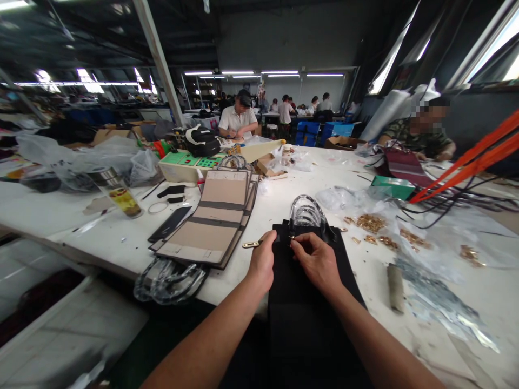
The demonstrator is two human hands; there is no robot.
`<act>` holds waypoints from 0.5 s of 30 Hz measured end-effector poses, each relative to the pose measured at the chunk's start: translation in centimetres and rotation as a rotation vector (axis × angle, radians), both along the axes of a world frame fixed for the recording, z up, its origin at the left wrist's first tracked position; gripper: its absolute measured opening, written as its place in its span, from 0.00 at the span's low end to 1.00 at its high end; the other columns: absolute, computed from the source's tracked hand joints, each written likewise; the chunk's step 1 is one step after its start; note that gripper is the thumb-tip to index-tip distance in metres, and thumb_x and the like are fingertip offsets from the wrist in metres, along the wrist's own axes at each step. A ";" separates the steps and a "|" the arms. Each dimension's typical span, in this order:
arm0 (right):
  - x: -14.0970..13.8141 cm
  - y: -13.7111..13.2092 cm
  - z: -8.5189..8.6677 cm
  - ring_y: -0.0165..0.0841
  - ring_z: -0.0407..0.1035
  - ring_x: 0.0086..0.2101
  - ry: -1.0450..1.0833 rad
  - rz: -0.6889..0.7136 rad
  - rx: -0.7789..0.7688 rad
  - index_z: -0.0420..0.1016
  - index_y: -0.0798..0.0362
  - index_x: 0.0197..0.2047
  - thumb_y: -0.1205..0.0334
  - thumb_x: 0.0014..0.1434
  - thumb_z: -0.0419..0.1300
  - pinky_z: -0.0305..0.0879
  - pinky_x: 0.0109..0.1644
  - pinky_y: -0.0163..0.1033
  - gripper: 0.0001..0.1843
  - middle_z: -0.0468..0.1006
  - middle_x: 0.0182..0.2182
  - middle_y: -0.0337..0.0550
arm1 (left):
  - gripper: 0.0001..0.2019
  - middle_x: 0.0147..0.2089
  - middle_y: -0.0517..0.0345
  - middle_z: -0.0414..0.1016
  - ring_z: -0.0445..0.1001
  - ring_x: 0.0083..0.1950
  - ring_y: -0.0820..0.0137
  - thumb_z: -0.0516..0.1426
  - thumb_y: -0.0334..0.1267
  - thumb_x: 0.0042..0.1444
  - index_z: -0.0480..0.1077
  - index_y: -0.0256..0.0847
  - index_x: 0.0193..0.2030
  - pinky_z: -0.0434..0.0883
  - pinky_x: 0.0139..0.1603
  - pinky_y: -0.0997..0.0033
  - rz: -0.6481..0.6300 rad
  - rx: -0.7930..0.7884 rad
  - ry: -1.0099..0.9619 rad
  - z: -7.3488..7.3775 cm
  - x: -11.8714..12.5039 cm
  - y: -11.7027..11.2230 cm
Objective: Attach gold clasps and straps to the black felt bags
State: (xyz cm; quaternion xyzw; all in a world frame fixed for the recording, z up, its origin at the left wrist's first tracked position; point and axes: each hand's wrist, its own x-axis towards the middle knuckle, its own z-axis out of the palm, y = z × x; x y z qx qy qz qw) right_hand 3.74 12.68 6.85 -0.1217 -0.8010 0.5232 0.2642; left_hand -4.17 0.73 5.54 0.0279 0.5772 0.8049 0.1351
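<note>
Resting on the upper edge of a black bag [302,302] that lay flat on the white table [105,237], both hands were closed in narrow pinches. The left hand [263,260] gripped the bag's top left corner, thumb on the fabric. The right hand [318,259] pinched a small gold fitting [291,237] at the middle of the top edge, fingers curled tight. The bag's handle, wrapped in clear plastic [307,212], arched up just beyond the hands. A gold clasp [250,245] lay on the table just left of the left hand. Further left sat a stack of beige bags [213,219] with dark straps. To the right, loose gold parts [371,222] were scattered on clear plastic sheets, near a grey roll [395,287]. Across the table, other people sat at work.
</note>
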 end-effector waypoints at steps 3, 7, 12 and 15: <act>-0.2 -0.4 0.3 0.35 0.72 0.27 0.011 -0.003 0.010 0.78 0.51 0.39 0.44 0.64 0.64 0.65 0.32 0.38 0.18 0.78 0.27 0.41 | 0.18 0.50 0.51 0.80 0.78 0.51 0.62 0.61 0.52 0.57 0.75 0.40 0.44 0.74 0.57 0.62 0.001 0.072 -0.038 0.0 0.3 0.0; -0.4 -0.7 0.7 0.36 0.72 0.28 0.021 -0.041 0.067 0.79 0.51 0.39 0.45 0.64 0.63 0.65 0.33 0.39 0.17 0.79 0.28 0.42 | 0.16 0.50 0.53 0.79 0.76 0.54 0.62 0.61 0.51 0.57 0.75 0.41 0.42 0.71 0.60 0.63 0.019 0.071 -0.001 0.2 0.6 -0.1; -0.4 -0.7 1.8 0.36 0.75 0.30 0.001 -0.034 0.185 0.79 0.50 0.41 0.50 0.64 0.62 0.66 0.36 0.39 0.13 0.82 0.34 0.43 | 0.14 0.49 0.55 0.78 0.74 0.54 0.63 0.58 0.51 0.63 0.75 0.42 0.42 0.70 0.58 0.65 0.030 -0.043 0.127 0.4 1.3 -0.5; -0.3 -0.9 2.3 0.37 0.75 0.30 -0.027 -0.026 0.238 0.78 0.49 0.42 0.51 0.65 0.60 0.65 0.36 0.39 0.12 0.82 0.34 0.42 | 0.14 0.50 0.55 0.78 0.74 0.56 0.63 0.56 0.50 0.66 0.76 0.42 0.43 0.69 0.59 0.65 0.038 -0.090 0.181 0.7 1.8 -0.7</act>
